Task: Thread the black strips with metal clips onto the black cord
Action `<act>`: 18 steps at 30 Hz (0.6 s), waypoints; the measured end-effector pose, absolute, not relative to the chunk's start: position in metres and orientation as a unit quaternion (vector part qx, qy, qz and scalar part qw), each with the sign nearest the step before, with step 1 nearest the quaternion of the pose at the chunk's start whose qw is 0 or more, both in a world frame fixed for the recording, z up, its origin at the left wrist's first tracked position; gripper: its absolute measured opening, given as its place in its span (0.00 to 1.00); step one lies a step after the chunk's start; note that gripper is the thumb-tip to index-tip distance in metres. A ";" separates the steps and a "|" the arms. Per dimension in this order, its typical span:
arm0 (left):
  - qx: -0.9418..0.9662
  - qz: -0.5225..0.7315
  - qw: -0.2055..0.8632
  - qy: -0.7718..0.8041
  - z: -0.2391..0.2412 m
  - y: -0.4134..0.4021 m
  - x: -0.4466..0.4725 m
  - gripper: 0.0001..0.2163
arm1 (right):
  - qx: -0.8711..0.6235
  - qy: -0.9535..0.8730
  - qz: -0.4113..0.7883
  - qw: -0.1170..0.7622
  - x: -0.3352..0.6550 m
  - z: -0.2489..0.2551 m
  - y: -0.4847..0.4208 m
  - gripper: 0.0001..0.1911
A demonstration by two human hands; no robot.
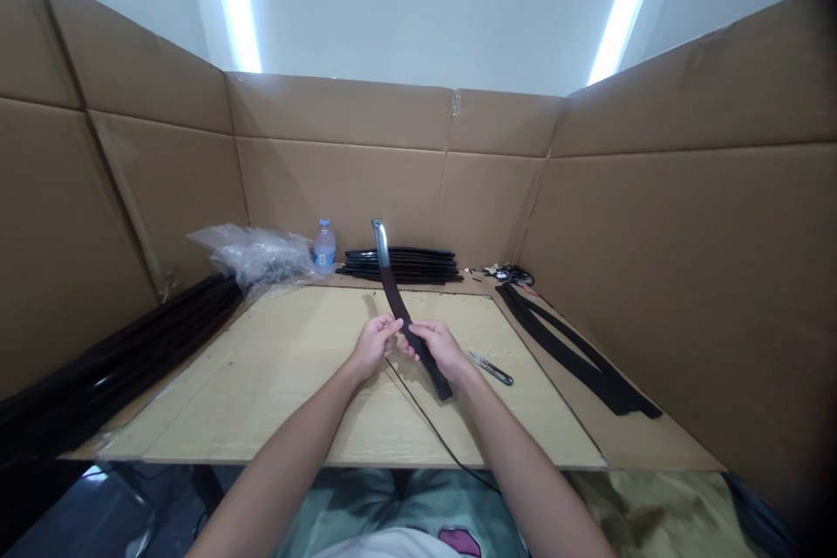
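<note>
My right hand (439,347) is closed around the lower part of a long, curved dark bar (395,289) with a shiny metal-looking far end. The bar leans away from me, its near end below my right palm. My left hand (377,342) pinches at the bar's left side, fingertips close to those of the right. A thin black cord (418,408) comes out beneath my left fingers and runs down over the table edge to my lap. Whether the cord is joined to the bar is hidden by my fingers. Thread snips (492,368) lie right of my right hand.
On the board-topped table (261,384) stand a water bottle (324,248) and a clear plastic bag (255,253). Black bars (418,265) are stacked behind. Black strips (568,349) lie right, a dark bundle (131,357) left. Cardboard walls (340,174) enclose three sides.
</note>
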State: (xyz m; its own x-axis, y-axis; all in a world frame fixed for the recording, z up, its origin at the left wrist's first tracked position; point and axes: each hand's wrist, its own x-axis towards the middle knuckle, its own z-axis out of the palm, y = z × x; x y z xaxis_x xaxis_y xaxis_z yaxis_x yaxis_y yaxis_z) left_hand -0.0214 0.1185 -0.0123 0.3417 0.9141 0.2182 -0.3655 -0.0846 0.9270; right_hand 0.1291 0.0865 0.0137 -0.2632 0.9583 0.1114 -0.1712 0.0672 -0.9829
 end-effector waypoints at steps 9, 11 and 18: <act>0.531 0.507 0.620 0.277 -0.015 0.120 -0.022 0.16 | -0.354 -0.573 0.580 0.459 0.142 0.013 0.088 0.16; 0.527 0.510 0.617 0.285 -0.015 0.121 -0.022 0.17 | -0.357 -0.554 0.591 0.465 0.141 0.012 0.089 0.16; 0.533 0.481 0.626 0.305 -0.017 0.121 -0.022 0.18 | -0.351 -0.533 0.603 0.478 0.138 0.013 0.088 0.16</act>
